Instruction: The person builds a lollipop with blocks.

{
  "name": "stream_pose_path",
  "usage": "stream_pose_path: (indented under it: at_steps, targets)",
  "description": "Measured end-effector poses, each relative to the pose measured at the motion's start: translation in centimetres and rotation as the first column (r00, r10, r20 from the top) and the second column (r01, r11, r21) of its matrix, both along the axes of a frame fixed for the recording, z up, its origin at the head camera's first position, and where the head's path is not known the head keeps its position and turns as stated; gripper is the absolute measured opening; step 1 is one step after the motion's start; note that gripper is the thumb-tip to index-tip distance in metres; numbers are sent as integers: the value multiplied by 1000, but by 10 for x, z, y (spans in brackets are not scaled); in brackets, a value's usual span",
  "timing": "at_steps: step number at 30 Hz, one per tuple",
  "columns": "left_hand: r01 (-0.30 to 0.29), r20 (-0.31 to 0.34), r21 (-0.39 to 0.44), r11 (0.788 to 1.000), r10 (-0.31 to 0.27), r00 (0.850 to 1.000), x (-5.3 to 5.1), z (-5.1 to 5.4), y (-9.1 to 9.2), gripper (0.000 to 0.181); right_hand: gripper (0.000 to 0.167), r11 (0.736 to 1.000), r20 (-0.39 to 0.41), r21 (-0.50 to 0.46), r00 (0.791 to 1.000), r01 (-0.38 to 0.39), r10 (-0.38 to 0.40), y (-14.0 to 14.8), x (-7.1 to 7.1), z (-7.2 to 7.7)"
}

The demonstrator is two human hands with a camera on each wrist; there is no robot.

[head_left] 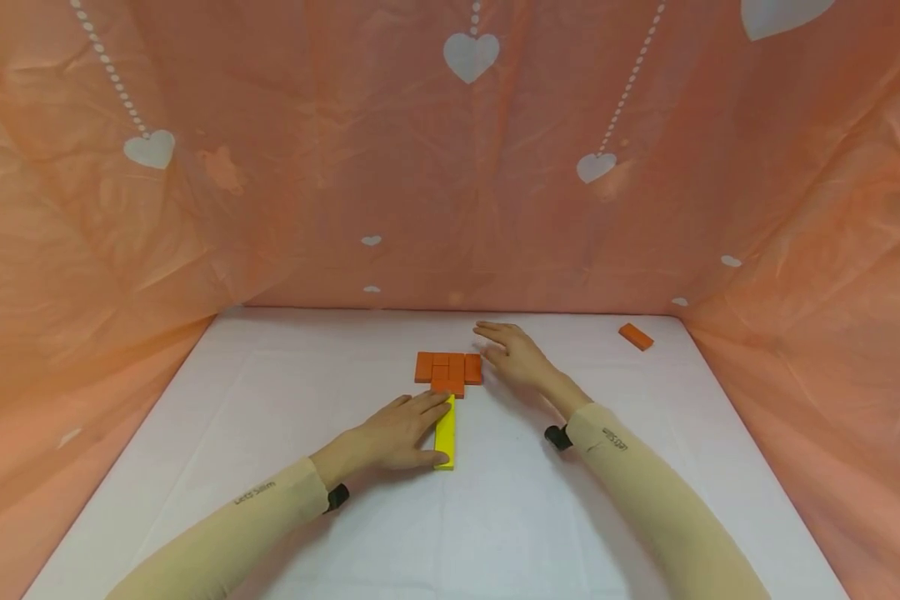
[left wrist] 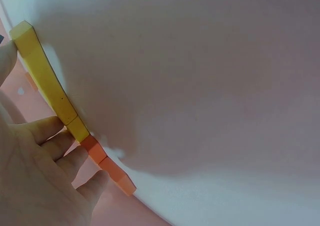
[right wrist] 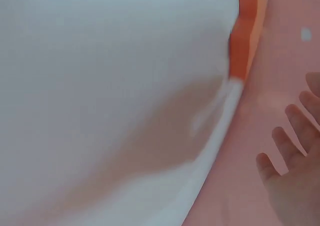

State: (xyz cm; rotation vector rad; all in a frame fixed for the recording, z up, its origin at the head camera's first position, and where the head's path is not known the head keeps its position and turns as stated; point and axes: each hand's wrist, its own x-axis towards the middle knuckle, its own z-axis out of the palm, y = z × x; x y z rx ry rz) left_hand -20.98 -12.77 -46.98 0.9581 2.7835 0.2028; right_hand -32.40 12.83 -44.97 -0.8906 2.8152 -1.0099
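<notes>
In the head view, several flat orange blocks [head_left: 440, 367] lie together on the table, a wide row with a narrower part in front. A yellow strip of blocks [head_left: 446, 437] runs from that part toward the person. My left hand [head_left: 401, 433] rests against the yellow strip, thumb at its near end, fingers extended by its far end. The left wrist view shows a seam across the yellow blocks [left wrist: 47, 80], with orange blocks [left wrist: 107, 166] past the fingertips. My right hand [head_left: 521, 357] hovers right of the orange group, fingers extended, holding nothing.
One loose orange block [head_left: 636, 336] lies at the back right of the white-covered table [head_left: 270, 400]. A pink sheet [head_left: 307, 167] with white hearts hangs behind the table and along both sides.
</notes>
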Motion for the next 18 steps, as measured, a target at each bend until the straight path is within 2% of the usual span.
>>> stream_pose_path:
  at_steps: [5, 8, 14, 18]
  targets:
    - [-8, 8, 11, 1000, 7, 1000, 1, 0, 0, 85, 46, 991, -54, -73, 992, 109, -113, 47, -7, 0]
    - [-13, 9, 10, 1000, 13, 1000, 1, 1, 0, 85, 45, 983, -84, -82, 982, 162, -169, 77, -9, -2]
    - [-10, 5, 7, 1000, 10, 1000, 1, 1, 0, 84, 44, 954, -103, -22, 949, 299, -299, 134, -8, -4]
    - [-12, 3, 3, 1000, 12, 1000, 1, 1, 1, 84, 44, 933, -125, 14, 926, 360, -356, 165, -7, -2]
